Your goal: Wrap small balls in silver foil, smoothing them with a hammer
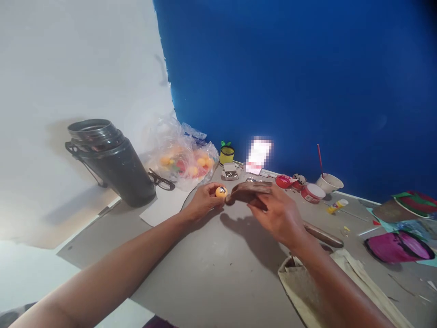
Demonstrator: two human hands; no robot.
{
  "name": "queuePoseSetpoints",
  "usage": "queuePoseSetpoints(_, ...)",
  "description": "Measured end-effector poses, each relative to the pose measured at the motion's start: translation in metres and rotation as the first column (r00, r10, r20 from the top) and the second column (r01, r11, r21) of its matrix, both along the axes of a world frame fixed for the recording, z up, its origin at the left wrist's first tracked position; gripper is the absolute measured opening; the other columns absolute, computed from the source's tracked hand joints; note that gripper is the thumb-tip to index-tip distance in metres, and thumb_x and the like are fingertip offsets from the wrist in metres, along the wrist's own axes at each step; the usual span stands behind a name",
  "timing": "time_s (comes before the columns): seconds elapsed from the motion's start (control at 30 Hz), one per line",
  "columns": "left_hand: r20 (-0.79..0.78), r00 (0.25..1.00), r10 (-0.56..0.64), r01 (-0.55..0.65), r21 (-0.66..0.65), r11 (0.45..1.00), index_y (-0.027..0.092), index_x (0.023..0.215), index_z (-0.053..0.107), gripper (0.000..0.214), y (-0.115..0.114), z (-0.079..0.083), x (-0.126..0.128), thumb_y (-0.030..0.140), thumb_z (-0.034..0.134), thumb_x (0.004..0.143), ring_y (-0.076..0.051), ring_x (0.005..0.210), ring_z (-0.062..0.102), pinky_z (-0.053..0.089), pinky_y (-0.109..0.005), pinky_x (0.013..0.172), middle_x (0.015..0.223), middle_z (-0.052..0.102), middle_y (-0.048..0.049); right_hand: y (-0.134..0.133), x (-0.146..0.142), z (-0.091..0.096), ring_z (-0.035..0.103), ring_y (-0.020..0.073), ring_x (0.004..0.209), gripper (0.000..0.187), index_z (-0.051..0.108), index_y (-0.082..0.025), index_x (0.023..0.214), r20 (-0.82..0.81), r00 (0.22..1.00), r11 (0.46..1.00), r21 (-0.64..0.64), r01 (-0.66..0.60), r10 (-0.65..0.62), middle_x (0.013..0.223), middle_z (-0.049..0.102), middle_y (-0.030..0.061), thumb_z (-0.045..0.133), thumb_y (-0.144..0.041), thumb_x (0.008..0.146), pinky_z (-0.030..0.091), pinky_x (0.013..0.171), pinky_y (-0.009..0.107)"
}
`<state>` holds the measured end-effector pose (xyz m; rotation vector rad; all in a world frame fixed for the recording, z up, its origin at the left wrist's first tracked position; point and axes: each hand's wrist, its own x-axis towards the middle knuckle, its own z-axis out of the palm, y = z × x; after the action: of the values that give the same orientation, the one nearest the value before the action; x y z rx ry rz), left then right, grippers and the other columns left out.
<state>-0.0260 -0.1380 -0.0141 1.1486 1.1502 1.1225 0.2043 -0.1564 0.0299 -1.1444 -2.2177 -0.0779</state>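
My left hand point(204, 200) is closed on a small orange ball point(221, 192), pinching it between thumb and fingers just above the table. A shiny silver piece with dark marks sits on the upper side of the ball. Close to its right, my right hand point(275, 212) grips a brown, worn hammer point(246, 191) near its head. The rounded striking face is right beside the ball; whether they touch I cannot tell. The hammer's handle point(322, 234) extends behind the hand to the lower right. Beyond both hands stands a small open box point(230, 173) of tiny metal bits.
A tall dark flask point(114, 166), eyeglasses point(163, 180) and a plastic bag point(186, 157) of orange balls stand at left. Rightward are a paper cup point(329, 182), red tubs point(312, 193), a glue stick point(337, 206) and a magenta pot point(398, 246). Folded cloth point(300, 282) lies under my right forearm.
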Motion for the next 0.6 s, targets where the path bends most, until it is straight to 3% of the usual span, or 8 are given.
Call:
queuePoseSetpoints(0.1, -0.016, 0.998, -0.06, 0.06, -0.012, 0.998, 0.014, 0.104, 0.073, 0.04, -0.003, 0.004, 0.002, 0.015, 0.075, 0.065, -0.009, 0.056, 0.053, 0.046, -0.025, 0.057, 0.07, 0.064, 0.0018, 0.004, -0.001, -0.009, 0.067, 0.0216, 0.079, 0.01, 0.073, -0.022, 0.097, -0.089, 0.993, 0.977, 0.191, 0.096, -0.08, 0.085, 0.073, 0.0054, 0.064, -0.025, 0.092, 0.045, 0.069, 0.03)
queuePoseSetpoints(0.27, 0.022, 0.988, -0.15, 0.151, -0.027, 0.988, 0.013, 0.104, 0.073, 0.038, -0.007, 0.0, 0.005, 0.017, 0.075, 0.066, -0.01, 0.056, 0.055, 0.047, -0.026, 0.056, 0.07, 0.062, 0.0011, 0.005, -0.006, -0.016, 0.067, 0.0207, 0.076, 0.009, 0.073, -0.022, 0.095, -0.009, 0.998, 0.964, 0.257, 0.061, -0.06, 0.082, 0.074, 0.004, 0.064, -0.023, 0.094, 0.042, 0.065, 0.029)
queuePoseSetpoints(0.4, 0.017, 0.993, -0.12, 0.12, -0.043, 0.992, 0.012, 0.103, 0.073, 0.038, -0.007, 0.0, 0.006, 0.019, 0.078, 0.066, -0.01, 0.055, 0.055, 0.047, -0.026, 0.055, 0.071, 0.063, -0.0001, 0.004, -0.004, -0.013, 0.064, 0.02, 0.071, 0.014, 0.074, -0.022, 0.095, -0.038, 0.992, 0.921, 0.37, 0.126, -0.121, 0.077, 0.073, 0.0047, 0.063, -0.03, 0.097, 0.041, 0.066, 0.03)
queuePoseSetpoints(0.47, 0.01, 0.992, -0.129, 0.129, -0.048, 0.99, 0.012, 0.103, 0.073, 0.038, -0.008, 0.002, 0.006, 0.02, 0.078, 0.066, -0.01, 0.055, 0.055, 0.048, -0.026, 0.056, 0.07, 0.063, -0.0001, 0.003, -0.004, -0.013, 0.064, 0.0201, 0.073, 0.016, 0.075, -0.021, 0.095, -0.019, 0.995, 0.93, 0.353, 0.102, -0.102, 0.078, 0.073, 0.0054, 0.062, -0.03, 0.097, 0.041, 0.067, 0.03)
queuePoseSetpoints(0.6, -0.005, 0.987, -0.162, 0.162, -0.036, 0.986, 0.013, 0.105, 0.074, 0.039, -0.01, 0.003, 0.007, 0.02, 0.077, 0.066, -0.011, 0.055, 0.056, 0.048, -0.027, 0.057, 0.072, 0.065, -0.0003, -0.001, -0.005, -0.01, 0.066, 0.0222, 0.083, 0.019, 0.075, -0.02, 0.099, 0.061, 0.993, 0.979, 0.186, 0.084, -0.097, 0.089, 0.076, 0.0084, 0.057, -0.027, 0.099, 0.043, 0.072, 0.031)
